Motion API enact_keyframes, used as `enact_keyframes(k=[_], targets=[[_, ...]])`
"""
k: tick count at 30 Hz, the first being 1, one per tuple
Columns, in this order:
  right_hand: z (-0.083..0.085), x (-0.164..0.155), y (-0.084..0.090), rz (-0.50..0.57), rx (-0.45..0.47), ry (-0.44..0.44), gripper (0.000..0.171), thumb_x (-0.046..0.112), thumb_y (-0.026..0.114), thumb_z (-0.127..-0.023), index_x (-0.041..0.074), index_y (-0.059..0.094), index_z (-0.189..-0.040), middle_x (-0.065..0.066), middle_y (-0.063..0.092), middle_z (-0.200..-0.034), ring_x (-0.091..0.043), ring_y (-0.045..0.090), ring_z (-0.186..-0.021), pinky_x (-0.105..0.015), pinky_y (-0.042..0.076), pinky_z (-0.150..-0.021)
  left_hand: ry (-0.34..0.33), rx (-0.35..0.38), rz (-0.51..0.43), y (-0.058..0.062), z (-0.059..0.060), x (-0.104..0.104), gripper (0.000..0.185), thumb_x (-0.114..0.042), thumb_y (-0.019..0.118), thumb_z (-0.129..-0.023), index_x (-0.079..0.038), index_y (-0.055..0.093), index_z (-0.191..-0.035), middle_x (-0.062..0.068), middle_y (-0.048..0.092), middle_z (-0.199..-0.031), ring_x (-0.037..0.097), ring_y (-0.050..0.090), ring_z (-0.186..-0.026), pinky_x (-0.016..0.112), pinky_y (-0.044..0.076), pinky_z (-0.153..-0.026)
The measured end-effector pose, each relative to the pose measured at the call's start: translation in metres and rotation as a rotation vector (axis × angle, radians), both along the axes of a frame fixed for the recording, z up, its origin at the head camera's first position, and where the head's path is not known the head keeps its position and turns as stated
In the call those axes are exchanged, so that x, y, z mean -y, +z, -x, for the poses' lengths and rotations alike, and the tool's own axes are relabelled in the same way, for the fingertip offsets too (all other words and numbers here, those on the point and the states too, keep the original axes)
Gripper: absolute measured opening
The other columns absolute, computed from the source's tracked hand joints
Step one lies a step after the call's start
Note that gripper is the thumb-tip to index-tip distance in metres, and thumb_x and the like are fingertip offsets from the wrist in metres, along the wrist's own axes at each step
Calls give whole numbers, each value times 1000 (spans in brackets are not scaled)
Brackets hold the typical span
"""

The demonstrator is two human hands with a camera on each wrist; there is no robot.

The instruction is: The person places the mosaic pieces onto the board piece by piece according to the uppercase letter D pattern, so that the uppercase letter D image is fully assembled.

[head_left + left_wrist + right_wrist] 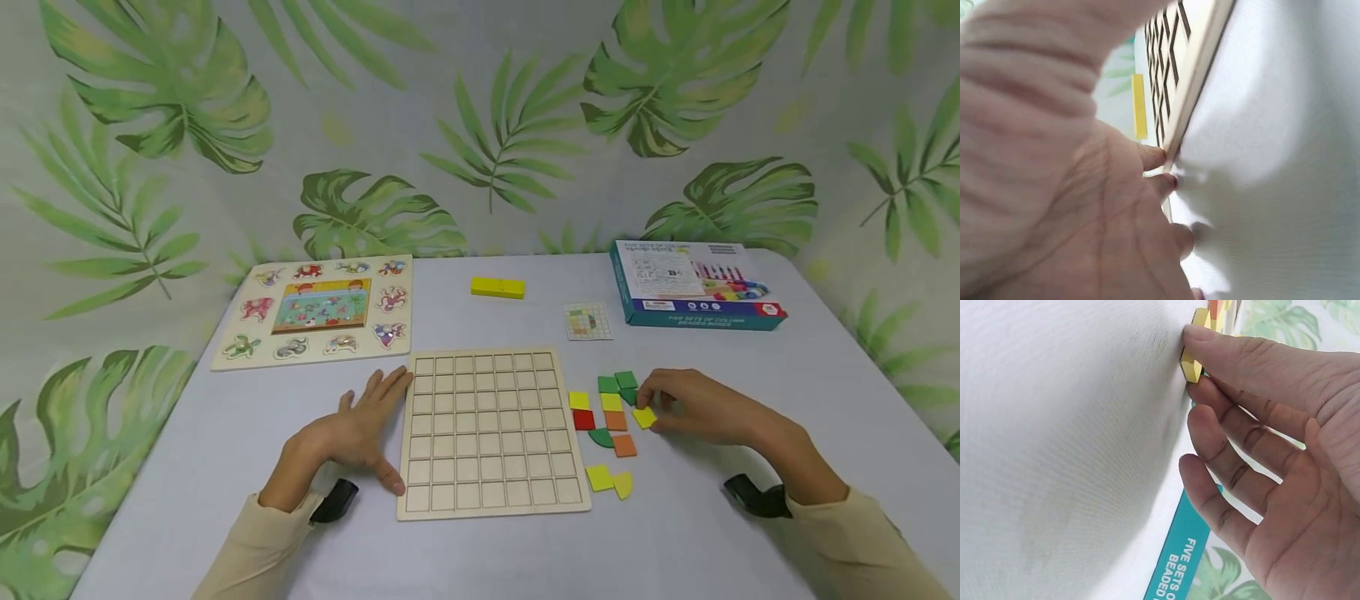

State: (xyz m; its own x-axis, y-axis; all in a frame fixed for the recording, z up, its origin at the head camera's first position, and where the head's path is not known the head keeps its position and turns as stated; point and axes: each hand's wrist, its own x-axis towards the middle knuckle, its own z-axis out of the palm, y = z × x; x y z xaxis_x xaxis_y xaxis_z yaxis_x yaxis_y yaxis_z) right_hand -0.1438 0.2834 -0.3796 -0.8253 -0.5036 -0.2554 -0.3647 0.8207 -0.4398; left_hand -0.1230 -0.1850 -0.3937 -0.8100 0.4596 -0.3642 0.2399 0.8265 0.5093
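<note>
A wooden grid board (pixel 491 429) lies on the table in the head view. My left hand (pixel 360 429) is spread along its left side, fingertips and thumb touching the edge; the left wrist view shows fingers against the board's rim (pixel 1194 75). To the right of the board, my right hand (pixel 701 406) pinches a yellow square tile (pixel 643 417) between thumb and fingers. That yellow tile (pixel 1194 365) appears edge-on in the right wrist view, tilted at the thumb tip. Beside it lie green tiles (pixel 626 380), a red tile (pixel 583 420), orange tiles (pixel 624 446) and other yellow tiles (pixel 600 477).
A small pattern card (pixel 600 327) lies behind the tiles. At the back right rests a teal box (pixel 705 317); a yellow block (pixel 498 287) is at the back middle. An animal puzzle board (pixel 255 337) occupies the back left. A leaf-print cloth hangs behind.
</note>
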Motion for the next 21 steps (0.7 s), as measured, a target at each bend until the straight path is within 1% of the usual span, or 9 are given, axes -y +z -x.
enact_keyframes(k=[4,7,13,19,21], targets=[[0,1,0,-9,0,4,25,20,82,-84,18,68,-105,6,66,-101,-13,56,-91,-32,55,-81,-7,55,-36,-4,1,4,154,-45,98,-52,-10,-4,-161,11,-13,-169,42,-19,-152,73,-7,-113],[0,2,1,-13,13,10,27,22,82,-84,17,69,-107,6,66,-101,-13,55,-90,-30,54,-79,-13,73,-50,-7,2,7,155,-46,97,-53,-12,-9,-161,10,-17,-168,40,-23,-151,73,-11,-112],[0,3,6,-27,7,16,30,25,81,-84,15,69,-109,7,65,-100,-12,56,-89,-29,54,-78,-27,79,-56,-9,1,9,156,-48,96,-54,-11,-11,-160,10,-20,-168,40,-26,-150,74,-13,-111],[6,10,8,-20,-12,34,26,23,79,-86,15,69,-109,6,66,-100,-12,57,-88,-29,55,-78,-43,59,-88,-11,1,11,155,-52,95,-54,-10,-10,-160,13,-18,-168,42,-25,-150,76,-13,-109],[7,13,9,-23,-19,42,25,24,79,-86,15,69,-108,6,66,-100,-12,57,-88,-30,55,-78,-44,58,-84,-12,2,11,155,-52,95,-54,-11,-10,-161,13,-18,-168,42,-25,-150,76,-12,-109]])
